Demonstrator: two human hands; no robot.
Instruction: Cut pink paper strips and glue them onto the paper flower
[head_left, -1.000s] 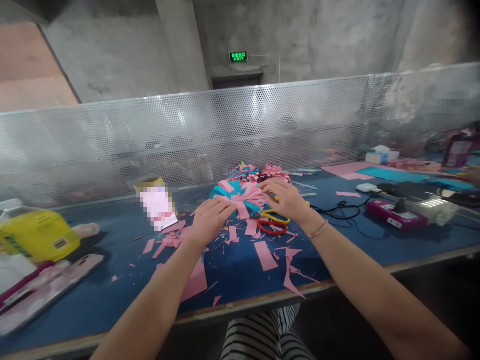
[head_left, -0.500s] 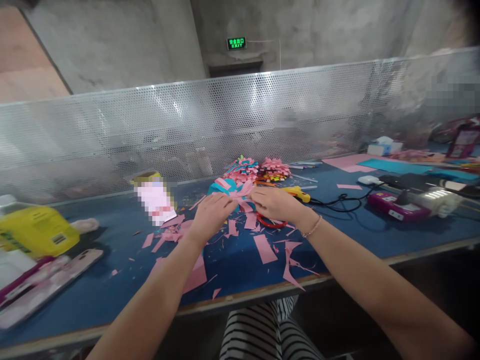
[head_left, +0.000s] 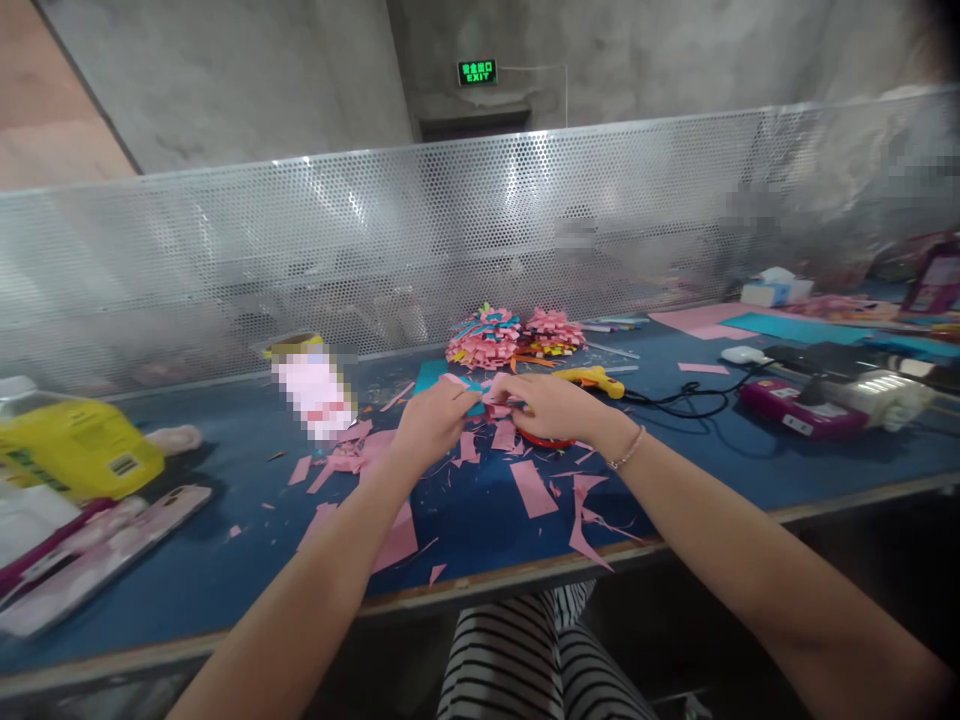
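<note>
Between my two hands is a small paper piece of pink and blue strips [head_left: 477, 388], mostly covered by my fingers. My left hand [head_left: 431, 422] is closed on its left side. The fingers of my right hand [head_left: 544, 405] pinch its right side. A red ring-shaped thing [head_left: 546, 440] lies under my right hand, partly hidden. Right behind that hand is a yellow-handled glue gun [head_left: 592, 379] with a black cord. Two fringed paper pompoms, one pink and blue [head_left: 484, 338] and one mainly pink [head_left: 553, 330], sit just beyond my hands.
Pink paper scraps [head_left: 534, 488] litter the blue table [head_left: 480, 530]. A phone [head_left: 112, 560] and a yellow bottle [head_left: 82, 450] stand at left, a lit screen [head_left: 315, 395] nearer the middle. A purple power strip [head_left: 795, 408] is at right. A perforated metal screen [head_left: 300, 250] runs behind.
My fingers have closed in around the strips, which spread wider and showed more pink and blue before. The view has shifted slightly.
</note>
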